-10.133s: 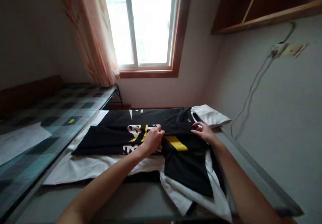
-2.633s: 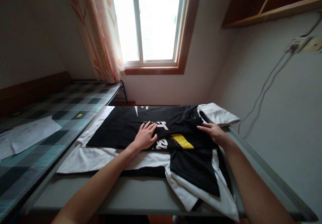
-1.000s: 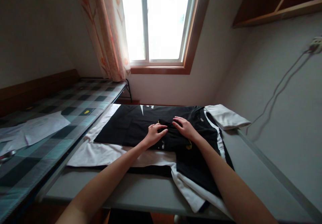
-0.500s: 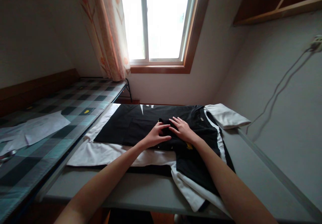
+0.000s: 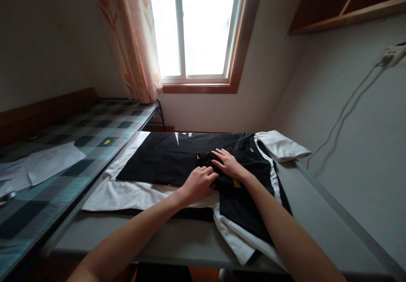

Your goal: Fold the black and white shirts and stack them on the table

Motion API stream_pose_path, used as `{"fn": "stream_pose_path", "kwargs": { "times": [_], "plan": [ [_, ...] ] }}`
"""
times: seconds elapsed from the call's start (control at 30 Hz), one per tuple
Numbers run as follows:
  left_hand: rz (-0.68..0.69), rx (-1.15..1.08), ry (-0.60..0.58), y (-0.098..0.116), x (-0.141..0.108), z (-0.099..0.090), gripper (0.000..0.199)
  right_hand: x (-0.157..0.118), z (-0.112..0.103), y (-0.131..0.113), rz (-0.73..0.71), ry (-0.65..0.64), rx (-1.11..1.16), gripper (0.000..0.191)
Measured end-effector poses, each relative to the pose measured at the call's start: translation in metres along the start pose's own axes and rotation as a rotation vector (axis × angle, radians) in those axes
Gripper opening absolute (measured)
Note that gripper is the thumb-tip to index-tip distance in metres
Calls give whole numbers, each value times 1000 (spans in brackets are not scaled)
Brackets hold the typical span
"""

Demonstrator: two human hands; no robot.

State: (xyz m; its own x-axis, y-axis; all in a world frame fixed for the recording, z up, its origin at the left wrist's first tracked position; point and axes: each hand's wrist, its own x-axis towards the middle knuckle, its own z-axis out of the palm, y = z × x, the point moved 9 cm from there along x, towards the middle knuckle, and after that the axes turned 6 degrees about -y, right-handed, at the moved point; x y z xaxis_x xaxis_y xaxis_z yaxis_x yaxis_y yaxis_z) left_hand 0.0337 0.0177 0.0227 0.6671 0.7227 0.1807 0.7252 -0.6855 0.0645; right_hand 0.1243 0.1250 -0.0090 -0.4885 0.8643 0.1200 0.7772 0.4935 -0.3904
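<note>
Down towards the near edge of the surface comes the left hand, its fingers curling where half a second ago they were spread wide. Their tips are tucked out of sight, so whether they have cloth pinched I cannot tell. Right hand stays put: fingers spread and open, laid over the black shirt, gripping nothing that shows. That shirt lies across the middle of the surface, reaching its far edge, with white cloth poking out beneath towards the near edge and the left end. A white sleeve sits by the far right corner. Between the hands, a bunched ridge! Working that rumpled front looks like the step in hand; the next move seems to call for a light, steady touch from both.
</note>
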Motion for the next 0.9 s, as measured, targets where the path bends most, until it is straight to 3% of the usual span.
{"fn": "stream_pose_path", "kwargs": {
  "times": [0.17, 0.33, 0.43, 0.53, 0.6, 0.67, 0.77, 0.9],
  "plan": [
    [129, 150, -32, 5, -2, -2, 15, 0, 0, 0, -1, 3, 2, 54],
    [110, -77, -113, -10, -3, -5, 19, -1, -1, -3, -10, 10, -7, 53],
    [-147, -178, -25, -60, -5, -20, 36, -4, -18, 8, 103, 136, -6, 51],
    [-614, 5, 149, -138, -32, -42, 37, -15, -40, 30, 373, 257, -71, 45],
    [-840, 85, 135, -183, -56, -44, 40, -19, -43, 40, 497, 209, -95, 46],
    [-999, -4, 42, -220, -77, -32, 47, -20, -39, 45, 543, 119, -72, 51],
    [-1059, -236, -69, -250, -91, -10, 56, -17, -33, 46, 519, 81, 18, 51],
    [-930, -505, -66, -256, -84, 0, 51, -9, -26, 46, 432, 125, 196, 39]
  ]
}}
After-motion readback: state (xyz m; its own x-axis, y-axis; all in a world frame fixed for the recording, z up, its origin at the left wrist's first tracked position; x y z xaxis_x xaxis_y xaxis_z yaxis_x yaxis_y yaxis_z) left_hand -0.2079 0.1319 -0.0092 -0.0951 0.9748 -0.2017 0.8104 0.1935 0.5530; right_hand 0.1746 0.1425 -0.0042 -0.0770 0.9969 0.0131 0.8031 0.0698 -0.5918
